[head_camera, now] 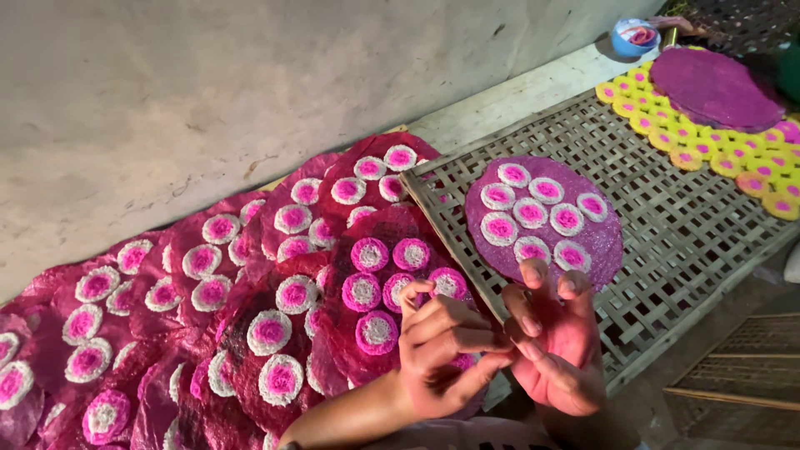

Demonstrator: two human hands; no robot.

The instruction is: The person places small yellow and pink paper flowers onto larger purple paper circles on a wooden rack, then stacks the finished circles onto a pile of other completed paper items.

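Note:
My left hand (442, 350) and my right hand (554, 342) meet low in the middle of the view, fingertips touching, both stained pink. Whether a small piece sits pinched between them cannot be made out. Just beyond my right hand lies a round purple disc (600, 250) on a woven bamboo tray (692, 225), dotted with several small white-and-pink rounds (530, 212). Left of my left hand, overlapping red-pink discs (333, 333) carry similar rounds, some with pink rims and white centres (369, 254).
A grey wall (208, 92) runs along the back. At far right, yellow-and-pink rounds (667, 125) ring a plain purple disc (717, 87). A small blue bowl (633, 35) sits near another person's hand (675, 23). A second woven frame (742, 375) lies lower right.

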